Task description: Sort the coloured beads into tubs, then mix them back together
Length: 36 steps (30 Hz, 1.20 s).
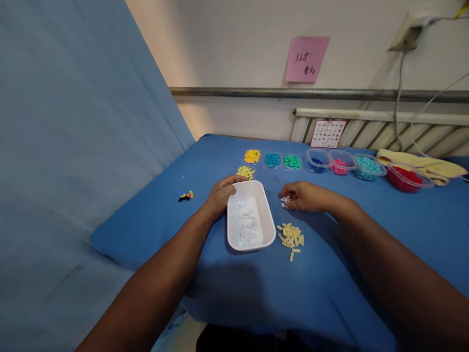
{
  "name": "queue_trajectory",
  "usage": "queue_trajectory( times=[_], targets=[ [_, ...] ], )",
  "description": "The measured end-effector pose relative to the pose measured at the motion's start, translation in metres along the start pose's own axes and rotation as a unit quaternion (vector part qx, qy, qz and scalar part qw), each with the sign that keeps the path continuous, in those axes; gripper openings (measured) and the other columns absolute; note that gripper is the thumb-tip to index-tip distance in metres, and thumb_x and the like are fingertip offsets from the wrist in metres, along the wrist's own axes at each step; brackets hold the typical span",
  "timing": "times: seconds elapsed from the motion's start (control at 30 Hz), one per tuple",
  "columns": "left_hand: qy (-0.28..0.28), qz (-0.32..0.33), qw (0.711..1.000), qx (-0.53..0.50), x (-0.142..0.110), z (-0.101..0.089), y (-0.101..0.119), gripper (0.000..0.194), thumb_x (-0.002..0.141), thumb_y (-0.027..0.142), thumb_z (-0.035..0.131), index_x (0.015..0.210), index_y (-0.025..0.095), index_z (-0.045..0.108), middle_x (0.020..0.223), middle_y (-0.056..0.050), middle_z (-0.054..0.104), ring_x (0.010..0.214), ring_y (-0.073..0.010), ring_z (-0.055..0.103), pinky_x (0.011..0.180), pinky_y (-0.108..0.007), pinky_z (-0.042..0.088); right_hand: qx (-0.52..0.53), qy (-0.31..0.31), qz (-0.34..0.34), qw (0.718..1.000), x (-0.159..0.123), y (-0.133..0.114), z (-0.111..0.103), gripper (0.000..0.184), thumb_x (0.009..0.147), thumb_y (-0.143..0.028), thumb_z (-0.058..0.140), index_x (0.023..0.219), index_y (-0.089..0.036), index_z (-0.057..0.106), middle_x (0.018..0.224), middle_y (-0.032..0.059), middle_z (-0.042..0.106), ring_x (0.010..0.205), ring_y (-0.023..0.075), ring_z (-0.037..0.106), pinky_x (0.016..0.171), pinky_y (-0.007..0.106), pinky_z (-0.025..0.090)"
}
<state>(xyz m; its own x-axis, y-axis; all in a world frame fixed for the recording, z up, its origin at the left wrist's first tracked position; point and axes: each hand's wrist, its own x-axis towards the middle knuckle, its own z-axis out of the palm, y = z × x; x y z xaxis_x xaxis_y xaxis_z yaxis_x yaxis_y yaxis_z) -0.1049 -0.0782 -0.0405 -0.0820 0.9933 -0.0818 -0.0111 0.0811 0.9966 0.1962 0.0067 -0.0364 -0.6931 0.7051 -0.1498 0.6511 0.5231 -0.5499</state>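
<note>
Tub [269,222] clasped by left grip [220,195]

White plastic, held at its far left corner; loose white pieces [249,230] inside. Over blue-covered desk [154,225], contact unclear. Right grip [306,196] curled at small white bricks [284,199] right of tub; can't tell if pinching any. Cream bricks [291,235] heaped nearer. Clear containers [318,154] of coloured bricks [293,162] behind.

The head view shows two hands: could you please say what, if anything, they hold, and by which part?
The left hand holds the white tub by its far-left corner. Whether the right hand grips any white pieces is unclear.
</note>
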Motion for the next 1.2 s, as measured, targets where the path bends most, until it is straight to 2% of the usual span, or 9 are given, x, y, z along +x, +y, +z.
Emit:
queue_trajectory(
  times=[0.1, 0.2, 0.37, 0.6, 0.83, 0.97, 1.03, 1.1, 1.2],
  targets=[
    [0.013, -0.016, 1.0, -0.008, 0.002, -0.001, -0.001, 0.06, 0.054, 0.025, 0.061, 0.111, 0.019, 0.082, 0.093, -0.006, 0.082, 0.075, -0.0234, 0.072, 0.065, -0.032, 0.055, -0.007, -0.009, -0.001, 1.0, 0.001, -0.004, 0.0, 0.047, 0.087, -0.034, 0.086, 0.131, -0.021, 0.083, 0.104, 0.0066, 0.084, 0.09, 0.0225, 0.078, 0.081, 0.03, 0.058],
    [0.006, -0.018, 1.0, -0.017, 0.004, -0.002, -0.003, 0.061, 0.054, 0.024, 0.062, 0.112, 0.018, 0.082, 0.094, -0.006, 0.082, 0.075, -0.0232, 0.072, 0.066, -0.032, 0.055, -0.052, 0.012, -0.016, 0.998, 0.001, -0.011, 0.004, 0.053, 0.088, -0.044, 0.088, 0.134, -0.019, 0.083, 0.112, 0.0103, 0.085, 0.096, 0.0255, 0.079, 0.083, 0.033, 0.058],
    [-0.008, -0.013, 0.999, -0.035, 0.006, -0.004, -0.007, 0.058, 0.055, 0.023, 0.063, 0.111, 0.018, 0.08, 0.094, -0.006, 0.082, 0.075, -0.0228, 0.072, 0.067, -0.031, 0.056, -0.091, 0.033, -0.068, 0.993, 0.006, -0.017, 0.013, 0.031, 0.097, -0.023, 0.071, 0.122, -0.02, 0.088, 0.121, 0.0106, 0.087, 0.107, 0.025, 0.079, 0.095, 0.032, 0.056],
    [-0.001, -0.014, 1.0, -0.023, 0.007, -0.006, -0.01, 0.064, 0.056, 0.024, 0.063, 0.117, 0.018, 0.081, 0.097, -0.007, 0.083, 0.076, -0.0235, 0.073, 0.068, -0.033, 0.057, -0.102, 0.065, 0.025, 0.992, 0.007, -0.012, 0.012, 0.029, 0.084, -0.015, 0.071, 0.104, -0.023, 0.09, 0.108, 0.0093, 0.089, 0.096, 0.0269, 0.08, 0.082, 0.031, 0.055],
    [-0.005, -0.019, 1.0, -0.022, 0.007, -0.005, -0.009, 0.064, 0.055, 0.023, 0.063, 0.116, 0.018, 0.082, 0.098, -0.007, 0.083, 0.078, -0.0243, 0.074, 0.069, -0.033, 0.057, 0.012, 0.063, 0.051, 0.997, 0.008, 0.007, 0.008, 0.024, 0.082, -0.017, 0.07, 0.099, -0.022, 0.087, 0.092, 0.0022, 0.087, 0.082, 0.0195, 0.079, 0.073, 0.026, 0.059],
    [-0.009, -0.015, 0.999, -0.03, 0.006, -0.003, -0.009, 0.059, 0.055, 0.023, 0.062, 0.111, 0.018, 0.081, 0.096, -0.007, 0.082, 0.076, -0.0235, 0.073, 0.068, -0.032, 0.056, 0.158, 0.052, 0.074, 0.983, 0.006, 0.016, 0.001, 0.016, 0.081, -0.023, 0.073, 0.093, -0.021, 0.083, 0.08, 0.001, 0.084, 0.071, 0.0176, 0.076, 0.068, 0.026, 0.061],
    [-0.011, -0.013, 0.999, -0.033, 0.005, -0.003, -0.009, 0.057, 0.056, 0.023, 0.063, 0.109, 0.018, 0.08, 0.096, -0.006, 0.082, 0.076, -0.0229, 0.073, 0.068, -0.032, 0.056, 0.218, 0.059, 0.076, 0.971, 0.002, 0.009, -0.005, 0.013, 0.079, -0.024, 0.076, 0.09, -0.021, 0.082, 0.077, 0.0009, 0.082, 0.069, 0.0177, 0.074, 0.067, 0.027, 0.061],
    [-0.014, -0.01, 0.999, -0.033, 0.005, -0.001, -0.009, 0.055, 0.057, 0.024, 0.063, 0.109, 0.018, 0.081, 0.095, -0.006, 0.082, 0.076, -0.0224, 0.073, 0.068, -0.031, 0.055, 0.223, 0.073, 0.056, 0.97, -0.005, -0.01, -0.011, 0.014, 0.081, -0.025, 0.077, 0.093, -0.021, 0.084, 0.077, 0.0011, 0.081, 0.07, 0.0178, 0.074, 0.066, 0.027, 0.06],
    [-0.024, -0.005, 0.999, -0.027, 0.004, 0.001, -0.009, 0.056, 0.058, 0.024, 0.064, 0.111, 0.018, 0.082, 0.094, -0.006, 0.082, 0.076, -0.0219, 0.072, 0.069, -0.031, 0.055, 0.173, 0.113, -0.033, 0.978, -0.017, -0.056, -0.013, 0.017, 0.089, -0.028, 0.077, 0.102, -0.023, 0.087, 0.083, 0.0014, 0.082, 0.074, 0.0181, 0.074, 0.065, 0.027, 0.057]
  ],
)
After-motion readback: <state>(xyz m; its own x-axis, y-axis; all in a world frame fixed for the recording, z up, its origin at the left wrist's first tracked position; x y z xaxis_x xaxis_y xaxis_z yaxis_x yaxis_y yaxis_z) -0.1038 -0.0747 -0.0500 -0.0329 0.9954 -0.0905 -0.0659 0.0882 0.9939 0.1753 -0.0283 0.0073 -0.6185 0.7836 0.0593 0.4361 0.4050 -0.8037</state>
